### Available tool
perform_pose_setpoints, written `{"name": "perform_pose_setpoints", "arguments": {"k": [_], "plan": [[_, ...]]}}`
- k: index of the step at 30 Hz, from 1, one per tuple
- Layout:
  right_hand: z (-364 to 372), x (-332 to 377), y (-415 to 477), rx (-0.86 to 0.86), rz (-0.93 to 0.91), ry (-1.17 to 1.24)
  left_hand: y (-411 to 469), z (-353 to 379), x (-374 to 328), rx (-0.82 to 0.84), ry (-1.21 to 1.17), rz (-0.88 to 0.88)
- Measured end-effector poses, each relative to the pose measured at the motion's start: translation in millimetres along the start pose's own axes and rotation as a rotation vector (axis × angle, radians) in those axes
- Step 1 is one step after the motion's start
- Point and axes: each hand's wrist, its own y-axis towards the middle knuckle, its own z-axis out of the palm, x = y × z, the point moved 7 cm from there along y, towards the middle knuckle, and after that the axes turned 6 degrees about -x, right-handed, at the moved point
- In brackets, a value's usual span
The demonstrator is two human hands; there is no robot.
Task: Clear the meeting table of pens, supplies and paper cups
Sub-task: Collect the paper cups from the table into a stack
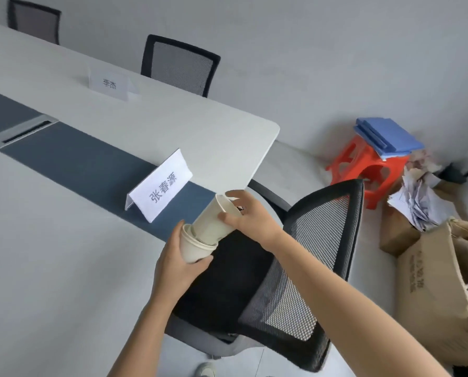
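Nesting the upper paper cup (212,220) into the cup stack (193,250), likely to carry them together: right hand (245,216) grips the cup, left hand (177,265) wraps the stack, at five o'clock of the name card (160,186), by the meeting table (64,240) edge.

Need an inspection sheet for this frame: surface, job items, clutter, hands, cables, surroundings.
Surface: white meeting table with a dark blue centre strip.
Job's things: one paper cup, tilted, partly nested in a cup stack, at the table edge; no pens seen.
Clutter: near name card, far name card.
Grippers: left hand grips the cup stack; right hand grips the paper cup.
Cables: nothing seen; cable hatch in the strip.
Surroundings: mesh chair, red stool with blue folders, cardboard box, crumpled paper.
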Motion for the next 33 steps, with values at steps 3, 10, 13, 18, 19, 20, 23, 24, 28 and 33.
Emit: {"name": "perform_pose_setpoints", "arguments": {"k": [3,10,13,18,19,20,23,24,28,33], "plan": [[-14.1,-8.5,46.8,-0.018,-0.012,-0.108,6.7,1.5,19.4,-0.097,-0.021,-0.186],[-10.6,-35.2,153.3,0.069,-0.152,-0.383,-15.9,10.6,26.7,-0.406,-0.015,-0.434],[-0.4,-38.6,184.1,0.128,-0.238,-0.473,-32.9,19.2,22.1,-0.507,-0.001,-0.521],[10.4,-42.8,209.0,0.187,-0.298,-0.558,-51.3,21.9,12.0,-0.621,0.016,-0.613],[11.6,-43.2,210.4,0.196,-0.304,-0.574,-52.5,22.0,9.0,-0.635,0.02,-0.619],[11.7,-41.3,209.7,0.188,-0.325,-0.61,-53.5,22.6,6.1,-0.646,0.02,-0.623],[9.7,-23.7,188.2,0.112,-0.498,-0.7,-53.3,28.3,-4.1,-0.654,0.026,-0.613],[10.1,-16.5,173.3,0.124,-0.556,-0.666,-52.4,30.9,-9.4,-0.65,0.035,-0.6],[7.0,0.4,89.6,0.479,-0.571,-0.333,-45.9,40.7,-41.0,-0.617,0.036,-0.483],[-30.4,7.6,5.0,0.78,-0.482,-0.129,-46.7,54.5,-95.5,-0.557,0.081,-0.25]]}}
